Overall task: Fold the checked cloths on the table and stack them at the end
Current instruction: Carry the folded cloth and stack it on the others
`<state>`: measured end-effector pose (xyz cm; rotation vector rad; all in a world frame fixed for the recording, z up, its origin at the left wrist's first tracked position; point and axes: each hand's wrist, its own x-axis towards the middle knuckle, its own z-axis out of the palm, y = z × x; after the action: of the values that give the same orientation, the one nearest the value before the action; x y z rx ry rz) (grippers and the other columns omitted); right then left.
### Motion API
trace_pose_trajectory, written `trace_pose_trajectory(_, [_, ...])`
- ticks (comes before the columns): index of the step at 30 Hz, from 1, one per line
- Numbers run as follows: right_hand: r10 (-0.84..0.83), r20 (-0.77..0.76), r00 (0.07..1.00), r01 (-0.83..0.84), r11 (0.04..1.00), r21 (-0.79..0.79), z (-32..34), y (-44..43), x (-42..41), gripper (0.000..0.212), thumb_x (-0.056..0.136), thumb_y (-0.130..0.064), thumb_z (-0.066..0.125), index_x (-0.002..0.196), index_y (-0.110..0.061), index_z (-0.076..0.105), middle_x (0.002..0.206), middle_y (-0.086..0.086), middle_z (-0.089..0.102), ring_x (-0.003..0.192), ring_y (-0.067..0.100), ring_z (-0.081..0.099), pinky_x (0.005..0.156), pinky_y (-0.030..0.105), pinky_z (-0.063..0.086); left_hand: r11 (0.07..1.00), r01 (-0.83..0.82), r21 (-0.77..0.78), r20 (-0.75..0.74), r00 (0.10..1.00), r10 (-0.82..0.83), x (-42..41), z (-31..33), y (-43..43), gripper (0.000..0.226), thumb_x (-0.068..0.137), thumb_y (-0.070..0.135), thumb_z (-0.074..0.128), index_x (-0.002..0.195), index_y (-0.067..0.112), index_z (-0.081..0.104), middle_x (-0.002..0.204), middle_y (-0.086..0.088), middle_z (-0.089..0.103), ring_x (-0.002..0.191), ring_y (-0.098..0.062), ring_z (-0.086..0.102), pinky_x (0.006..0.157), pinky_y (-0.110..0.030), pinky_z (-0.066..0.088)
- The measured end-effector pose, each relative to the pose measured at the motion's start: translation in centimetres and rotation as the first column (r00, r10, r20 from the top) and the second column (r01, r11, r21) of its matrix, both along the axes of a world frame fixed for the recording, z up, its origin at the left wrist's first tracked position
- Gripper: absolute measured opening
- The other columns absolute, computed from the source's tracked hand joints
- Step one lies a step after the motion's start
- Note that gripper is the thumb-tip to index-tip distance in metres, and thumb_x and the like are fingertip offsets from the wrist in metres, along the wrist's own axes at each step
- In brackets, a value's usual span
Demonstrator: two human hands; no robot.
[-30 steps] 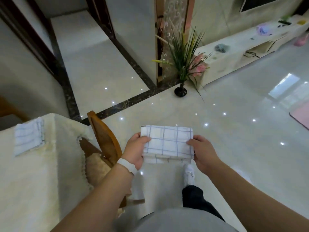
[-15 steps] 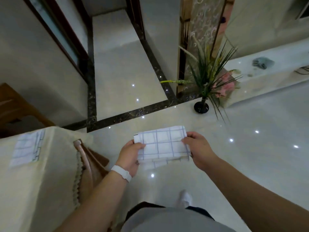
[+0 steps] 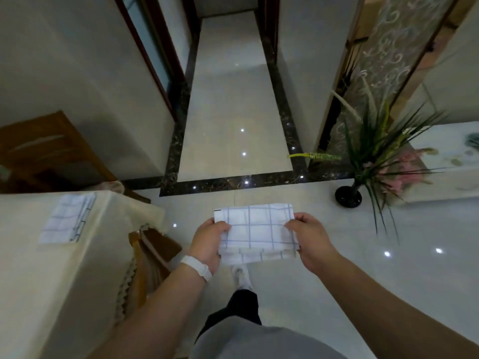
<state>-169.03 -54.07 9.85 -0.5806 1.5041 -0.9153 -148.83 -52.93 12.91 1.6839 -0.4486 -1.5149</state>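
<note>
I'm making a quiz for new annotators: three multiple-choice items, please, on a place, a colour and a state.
1. Where does the folded checked pile lie? A. on the table B. on the floor C. on the chair
2. What colour is the grid on the held cloth? A. red B. blue C. green
3. What grips the held cloth? A. one hand B. both hands C. neither hand
Answers: 1 A, it rests on the cream table top. 2 B, blue lines cross white fabric. 3 B, the left hand and right hand each grip one end.

White wristband [image 3: 196,267], grey shirt [image 3: 259,342], black trousers [image 3: 237,310]
</note>
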Motion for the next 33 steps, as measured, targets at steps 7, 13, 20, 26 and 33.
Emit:
trace_pose_trajectory(7, [-0.017,-0.102,0.995,0.019,1.000,0.016,-1.0,-9.4,1.6,0.009,0.084,-0.002,0.058,0.085,-0.008,0.065,0.081,0.014,0.064,0.071,0.027,0.058,0.057,0.031,0.044,1.000,0.029,-0.007,-0.056,0.998,-0.029,2.2,-2.9,-10.2,0.014,0.086,-0.001,0.054,0.093,0.005,0.063,0.085,-0.018,0.067,0.073,-0.031,0.065,0.064,-0.040,0.057])
trace_pose_trajectory(13, [-0.036,-0.169,0.985,0.039,0.999,0.011,-0.1,-19.0,5.8,0.007,0.078,-0.008,0.063,0.084,-0.011,0.067,0.088,0.021,0.066,0.080,0.035,0.064,0.068,0.046,0.055,0.999,0.052,0.009,-0.108,0.993,-0.051,6.2,-4.0,-19.9,0.016,0.082,0.001,0.055,0.094,0.003,0.065,0.087,-0.022,0.064,0.079,-0.035,0.064,0.075,-0.054,0.054])
trace_pose_trajectory(20, [0.078,-0.184,0.980,-0.085,0.996,-0.033,1.0,-27.3,12.7,0.014,0.086,-0.004,0.058,0.095,-0.010,0.067,0.095,0.014,0.066,0.085,0.030,0.063,0.066,0.039,0.053,0.998,-0.027,-0.057,-0.130,0.991,0.019,13.3,-3.3,-26.6,0.020,0.083,-0.005,0.051,0.091,0.005,0.067,0.086,-0.018,0.068,0.077,-0.032,0.066,0.073,-0.047,0.056])
trace_pose_trajectory(26, [0.274,-0.180,0.945,-0.282,0.959,-0.022,0.4,-33.0,19.9,0.017,0.084,-0.006,0.059,0.097,-0.010,0.069,0.102,0.017,0.068,0.092,0.033,0.065,0.079,0.048,0.057,0.973,-0.223,-0.061,-0.134,0.968,0.213,20.3,-3.6,-28.2,0.023,0.085,-0.002,0.053,0.103,0.004,0.065,0.091,-0.019,0.069,0.083,-0.036,0.066,0.062,-0.041,0.056])
trace_pose_trajectory(33, [0.528,-0.136,0.838,-0.524,0.849,0.063,-1.2,-38.0,28.8,0.022,0.075,-0.014,0.062,0.096,-0.015,0.069,0.104,0.015,0.068,0.097,0.034,0.064,0.088,0.051,0.055,0.871,-0.490,0.039,-0.156,0.858,0.489,27.1,-5.2,-28.3,0.022,0.084,0.003,0.057,0.105,0.004,0.062,0.096,-0.026,0.069,0.089,-0.044,0.067,0.079,-0.062,0.053])
